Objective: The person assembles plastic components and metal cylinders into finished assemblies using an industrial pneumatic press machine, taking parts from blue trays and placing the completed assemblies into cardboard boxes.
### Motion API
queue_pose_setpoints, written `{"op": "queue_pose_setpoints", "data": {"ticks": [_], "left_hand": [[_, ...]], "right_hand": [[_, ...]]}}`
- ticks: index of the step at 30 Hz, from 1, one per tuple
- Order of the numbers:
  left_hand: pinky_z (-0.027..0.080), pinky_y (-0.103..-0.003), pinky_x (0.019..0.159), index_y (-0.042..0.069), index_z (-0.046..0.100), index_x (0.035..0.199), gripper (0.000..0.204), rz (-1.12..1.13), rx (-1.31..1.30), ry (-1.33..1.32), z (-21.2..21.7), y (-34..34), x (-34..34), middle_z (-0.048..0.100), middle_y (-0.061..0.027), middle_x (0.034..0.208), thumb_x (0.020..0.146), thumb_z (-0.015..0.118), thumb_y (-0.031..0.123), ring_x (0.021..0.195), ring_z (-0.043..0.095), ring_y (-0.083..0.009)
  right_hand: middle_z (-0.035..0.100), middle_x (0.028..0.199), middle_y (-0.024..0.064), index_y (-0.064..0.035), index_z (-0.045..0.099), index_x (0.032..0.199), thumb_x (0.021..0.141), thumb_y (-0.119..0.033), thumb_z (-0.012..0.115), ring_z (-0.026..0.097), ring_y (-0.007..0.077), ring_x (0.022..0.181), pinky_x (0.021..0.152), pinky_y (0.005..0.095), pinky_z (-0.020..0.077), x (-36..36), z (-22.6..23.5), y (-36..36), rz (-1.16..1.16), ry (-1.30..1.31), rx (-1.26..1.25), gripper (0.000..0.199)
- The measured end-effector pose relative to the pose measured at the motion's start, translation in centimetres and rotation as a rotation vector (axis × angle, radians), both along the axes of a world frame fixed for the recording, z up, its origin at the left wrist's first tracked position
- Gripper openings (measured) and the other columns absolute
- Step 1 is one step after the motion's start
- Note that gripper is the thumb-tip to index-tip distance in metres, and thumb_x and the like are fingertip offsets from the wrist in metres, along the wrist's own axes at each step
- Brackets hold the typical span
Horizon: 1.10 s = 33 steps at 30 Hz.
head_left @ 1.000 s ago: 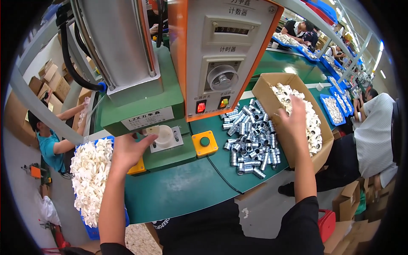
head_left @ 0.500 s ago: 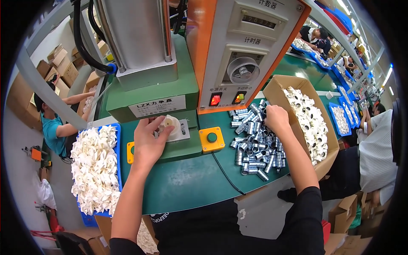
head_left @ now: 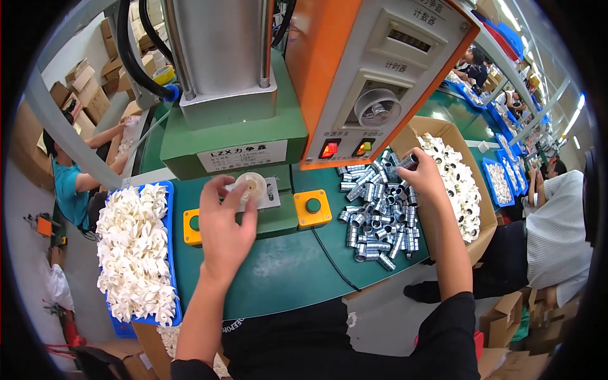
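Part of a pale round piece [head_left: 254,183] is hidden by the left fingers [head_left: 212,196], and part of a metal sleeve [head_left: 405,163] by the right fingers [head_left: 423,166]; above the left fingers, a silver cylinder [head_left: 218,57] is cropped at the top edge.

Left hand [head_left: 229,231]: fingers at white cup [head_left: 254,185] at press [head_left: 234,138], grip unclear | Right hand [head_left: 427,180]: pinching metal tube [head_left: 406,163] over tube pile [head_left: 379,218], beside box [head_left: 486,228] of white parts [head_left: 461,190] | Left side: blue tray [head_left: 170,231] heaped with white pieces [head_left: 134,250]

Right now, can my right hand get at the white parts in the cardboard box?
Probably yes: the open box is beside your right hand and the white parts lie uncovered, though that hand holds a metal sleeve.
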State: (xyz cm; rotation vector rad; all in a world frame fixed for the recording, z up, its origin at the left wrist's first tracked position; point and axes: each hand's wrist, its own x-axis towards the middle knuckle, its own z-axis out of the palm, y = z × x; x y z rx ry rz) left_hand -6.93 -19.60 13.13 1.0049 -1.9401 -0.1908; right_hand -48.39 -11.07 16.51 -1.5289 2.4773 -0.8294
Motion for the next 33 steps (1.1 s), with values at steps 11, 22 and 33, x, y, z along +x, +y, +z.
{"op": "queue_pose_setpoints", "data": {"ticks": [11,22,33], "left_hand": [[0.060,-0.035,0.082,0.003,0.069,0.124,0.049,-0.536,0.335,0.270,-2.7,6.9,-2.6,0.063,-0.0124,0.120,0.079,0.087,0.004,0.098,0.071,-0.0251],[0.060,-0.038,0.080,0.002,0.075,0.106,0.033,-0.513,0.361,0.061,-5.5,6.2,3.3,0.073,-0.0135,0.105,0.076,0.089,0.006,0.092,0.073,-0.0316],[0.059,-0.035,0.081,0.002,0.075,0.103,0.035,-0.499,0.555,0.239,-6.0,5.8,5.6,0.076,-0.0134,0.104,0.072,0.091,0.004,0.094,0.074,-0.0277]], "right_hand": [[0.074,0.109,0.0090,0.0013,0.063,0.116,0.090,0.002,0.077,0.070,0.0121,0.100,0.087,0.0270,0.0572,17.7,-2.0,2.4,0.621,-1.177,0.195,0.030],[0.070,0.092,0.0121,-0.0012,0.071,0.110,0.085,-0.011,0.082,0.069,0.0248,0.084,0.077,0.0345,0.0558,21.8,-5.2,1.3,0.901,-0.569,0.226,0.029],[0.064,0.091,0.0051,-0.0061,0.069,0.105,0.078,-0.008,0.085,0.062,0.0185,0.084,0.072,0.0303,0.0486,22.3,-7.4,2.7,0.794,-0.515,0.033,0.032]]}}
